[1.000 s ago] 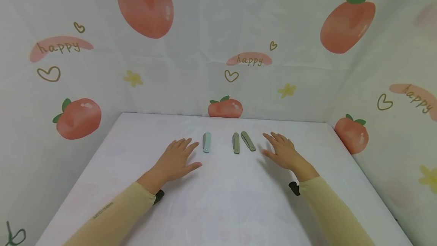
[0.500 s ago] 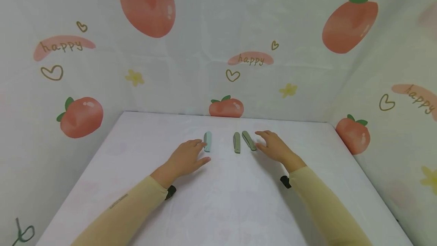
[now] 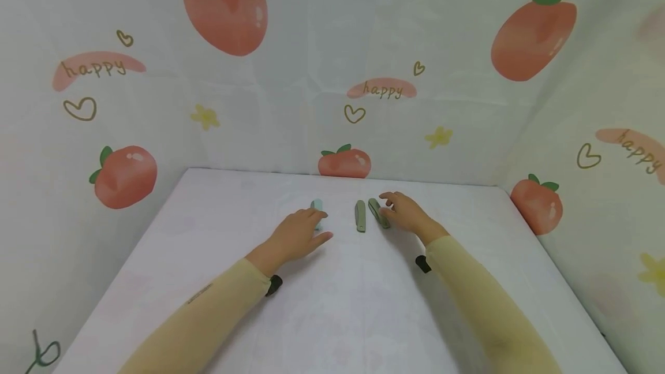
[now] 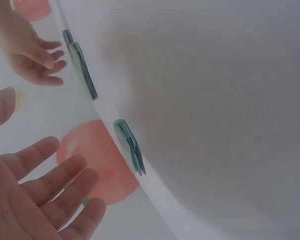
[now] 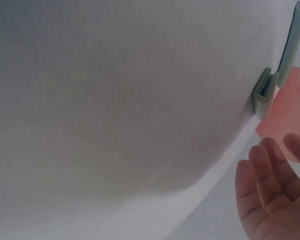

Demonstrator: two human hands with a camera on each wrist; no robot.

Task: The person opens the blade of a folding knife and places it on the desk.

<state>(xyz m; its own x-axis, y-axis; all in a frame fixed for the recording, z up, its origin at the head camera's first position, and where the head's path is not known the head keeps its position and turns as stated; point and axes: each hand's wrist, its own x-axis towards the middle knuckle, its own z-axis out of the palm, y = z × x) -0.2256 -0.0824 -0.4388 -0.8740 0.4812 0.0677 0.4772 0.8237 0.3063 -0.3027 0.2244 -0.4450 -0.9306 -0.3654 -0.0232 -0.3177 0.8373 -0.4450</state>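
Observation:
Three folding knives lie on the table, their blades tucked into the handles. My left hand hovers over the light-blue folding knife and covers part of it in the head view. In the left wrist view, its fingers are spread and hold nothing, apart from the light-blue knife. At the right, my right hand reaches beside the slanted green folding knife, thumb overlapping its edge. The right wrist view shows those fingers slightly bent, with nothing in them. A second green folding knife stands between the two hands, pointing straight away from me.
A white cloth covers the table. Behind it hangs a white curtain printed with peaches, hearts and flowers, which also runs along both sides. Black straps show under the yellow sleeves.
Both hands have moved inward and forward: the left rightward over the light-blue knife, the right leftward to the slanted green knife. The knives keep their places.

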